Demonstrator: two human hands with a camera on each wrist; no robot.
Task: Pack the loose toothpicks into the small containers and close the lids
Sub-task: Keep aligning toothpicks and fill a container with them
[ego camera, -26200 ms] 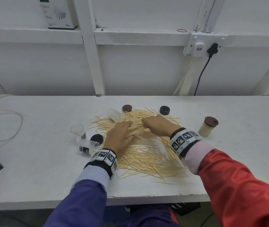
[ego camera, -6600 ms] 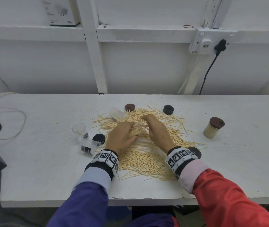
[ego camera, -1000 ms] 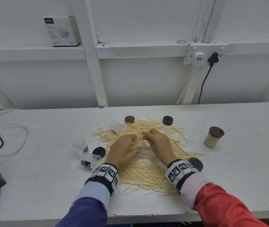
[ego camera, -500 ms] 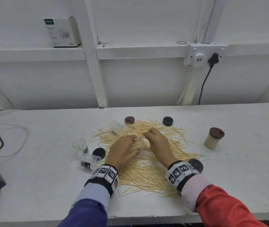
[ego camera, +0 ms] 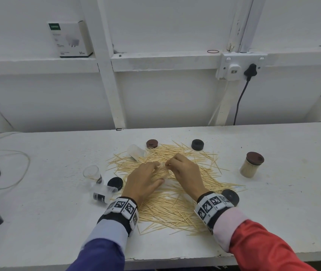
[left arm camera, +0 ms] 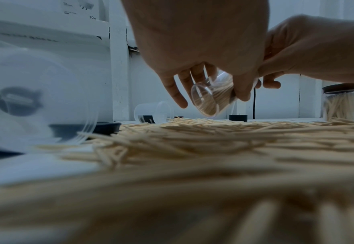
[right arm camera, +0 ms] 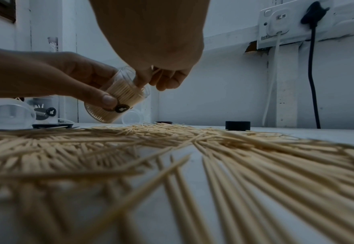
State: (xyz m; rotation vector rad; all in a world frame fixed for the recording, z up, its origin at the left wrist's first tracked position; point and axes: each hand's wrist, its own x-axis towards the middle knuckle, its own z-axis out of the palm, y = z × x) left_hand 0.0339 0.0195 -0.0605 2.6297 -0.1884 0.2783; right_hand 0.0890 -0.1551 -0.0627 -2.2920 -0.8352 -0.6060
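Left hand grips a clear container tilted above the toothpicks piled on the tabletop; right hand pinches a few at its mouth. Light, springy, slippery sticks, so I'd grab small bundles mid-length.

Pale, matt wooden toothpicks lie on a white painted table with a rough, speckled finish. Clear, glossy plastic container, filled with toothpicks. Empty containers of the same transparent plastic. Matt black plastic lids; matt brown lid. Cloth sleeves. Smooth white plastic wall socket; white cardboard box.
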